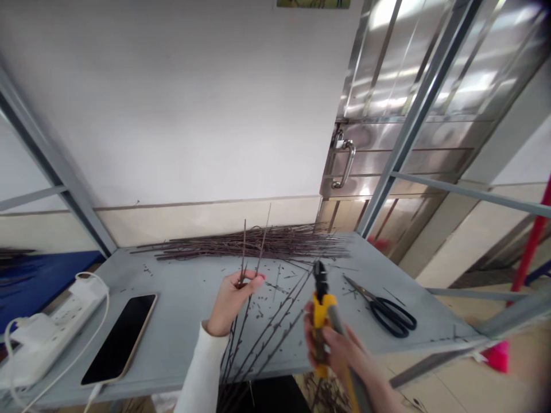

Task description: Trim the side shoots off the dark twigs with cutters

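In the middle of the head view, my left hand (231, 297) pinches several thin dark twigs (244, 248). Their upper ends rise above my fingers, and the lower stems run down past the table's front edge. To the right, my right hand (344, 351) grips diagonal cutting pliers (321, 307) with yellow and grey handles, slightly blurred. The black jaws point upward, apart from the twigs in my left hand; whether they are parted I cannot make out. More budded stems slant between my two hands.
A long pile of twigs (241, 243) lies along the back of the grey table (181, 321). Dark-handled scissors (391, 316) rest at the right. A phone (121, 338) and a white power strip (58, 338) with cables lie left. Metal posts frame the table, with clippings scattered across it.
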`<action>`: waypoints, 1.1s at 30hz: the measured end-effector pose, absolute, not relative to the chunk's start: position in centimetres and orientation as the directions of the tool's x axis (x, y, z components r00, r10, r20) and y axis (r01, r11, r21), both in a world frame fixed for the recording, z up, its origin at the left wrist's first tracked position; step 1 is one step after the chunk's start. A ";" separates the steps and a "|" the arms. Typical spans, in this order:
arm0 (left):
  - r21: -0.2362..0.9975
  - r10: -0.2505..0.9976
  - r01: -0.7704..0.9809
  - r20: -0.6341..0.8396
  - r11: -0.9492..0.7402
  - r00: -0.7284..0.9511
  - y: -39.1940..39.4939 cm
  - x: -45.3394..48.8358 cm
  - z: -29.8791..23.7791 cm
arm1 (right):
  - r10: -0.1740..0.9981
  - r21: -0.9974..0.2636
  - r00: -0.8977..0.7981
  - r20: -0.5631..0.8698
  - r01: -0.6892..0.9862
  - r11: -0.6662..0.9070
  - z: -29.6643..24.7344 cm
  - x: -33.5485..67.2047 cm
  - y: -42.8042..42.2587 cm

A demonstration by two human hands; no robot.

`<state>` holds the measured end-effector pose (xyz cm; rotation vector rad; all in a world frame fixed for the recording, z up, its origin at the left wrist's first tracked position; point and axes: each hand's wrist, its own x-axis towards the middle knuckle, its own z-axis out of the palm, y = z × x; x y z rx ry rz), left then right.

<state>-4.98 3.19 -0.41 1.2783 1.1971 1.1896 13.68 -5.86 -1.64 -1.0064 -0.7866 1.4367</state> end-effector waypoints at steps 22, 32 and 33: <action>0.998 0.993 -0.039 -0.044 0.048 0.113 4.3 -5.4 -1.0 | 0.929 -0.225 0.365 0.062 0.912 -0.344 -11.9 23.1 3.5; 0.999 0.999 0.032 0.023 -0.024 0.033 4.3 -5.5 -1.0 | 0.866 -0.324 0.294 0.404 0.932 -0.164 -17.0 38.1 2.0; 0.999 0.999 0.030 0.041 -0.042 0.022 4.2 -5.5 -1.0 | 0.878 -0.357 0.277 0.390 0.925 -0.133 -17.0 38.7 2.1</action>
